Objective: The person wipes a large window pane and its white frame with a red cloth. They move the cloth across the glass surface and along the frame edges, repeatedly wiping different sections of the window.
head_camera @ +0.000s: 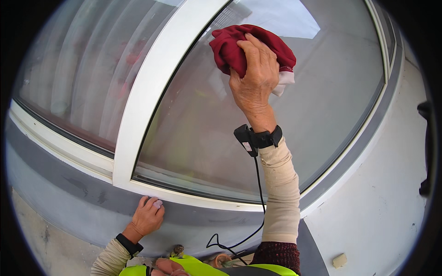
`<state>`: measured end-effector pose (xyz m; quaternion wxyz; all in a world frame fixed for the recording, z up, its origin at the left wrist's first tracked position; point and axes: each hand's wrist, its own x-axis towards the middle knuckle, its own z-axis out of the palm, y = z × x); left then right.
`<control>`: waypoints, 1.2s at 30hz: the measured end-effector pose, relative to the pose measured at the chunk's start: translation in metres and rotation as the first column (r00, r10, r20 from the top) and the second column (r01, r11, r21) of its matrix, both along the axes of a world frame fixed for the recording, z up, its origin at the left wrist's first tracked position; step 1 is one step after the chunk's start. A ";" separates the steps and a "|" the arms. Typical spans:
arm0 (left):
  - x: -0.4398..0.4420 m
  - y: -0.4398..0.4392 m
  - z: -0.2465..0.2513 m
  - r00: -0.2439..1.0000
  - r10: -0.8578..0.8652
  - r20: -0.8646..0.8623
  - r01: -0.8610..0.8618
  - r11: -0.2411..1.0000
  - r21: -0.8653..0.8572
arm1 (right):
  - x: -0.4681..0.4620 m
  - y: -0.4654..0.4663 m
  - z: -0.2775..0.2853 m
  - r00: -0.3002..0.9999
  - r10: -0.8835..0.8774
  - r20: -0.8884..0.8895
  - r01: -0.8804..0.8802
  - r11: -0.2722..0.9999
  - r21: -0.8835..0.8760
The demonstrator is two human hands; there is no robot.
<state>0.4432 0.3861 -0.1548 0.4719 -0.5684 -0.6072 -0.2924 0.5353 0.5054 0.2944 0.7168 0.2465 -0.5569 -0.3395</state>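
My right hand (257, 69) holds a bunched dark red cloth (228, 50) with a white part hanging at its lower right, against the upper part of a window pane (214, 138). A black strap with a small black device (247, 139) and a cable sits on that wrist. My left hand (148, 215) rests with bent fingers on the grey painted sill (121, 203), just below the white window frame (138, 100). A pale purple thing (157, 204) shows at one of its fingers; I cannot tell whether it is held.
Behind the left pane hangs a sheer white curtain (86, 69). A grey-edged wall (366, 207) runs along the right, with a small beige block (339, 260) low down. A terracotta pot (221, 260) stands at the bottom, near the loose black cable (241, 243).
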 end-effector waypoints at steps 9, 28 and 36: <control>-0.020 0.018 -0.018 0.993 0.006 0.120 -0.001 0.999 -0.043 | -0.079 0.011 0.017 0.994 -0.092 0.059 0.070 0.950 0.303; -0.086 0.017 -0.098 0.951 0.011 0.309 0.027 0.993 -0.116 | -0.105 0.148 -0.030 0.972 -0.016 0.236 0.005 0.999 0.047; -0.119 0.001 -0.139 0.930 0.026 0.365 0.034 0.987 -0.155 | -0.060 0.242 -0.032 0.989 -0.087 0.117 0.098 0.991 -0.094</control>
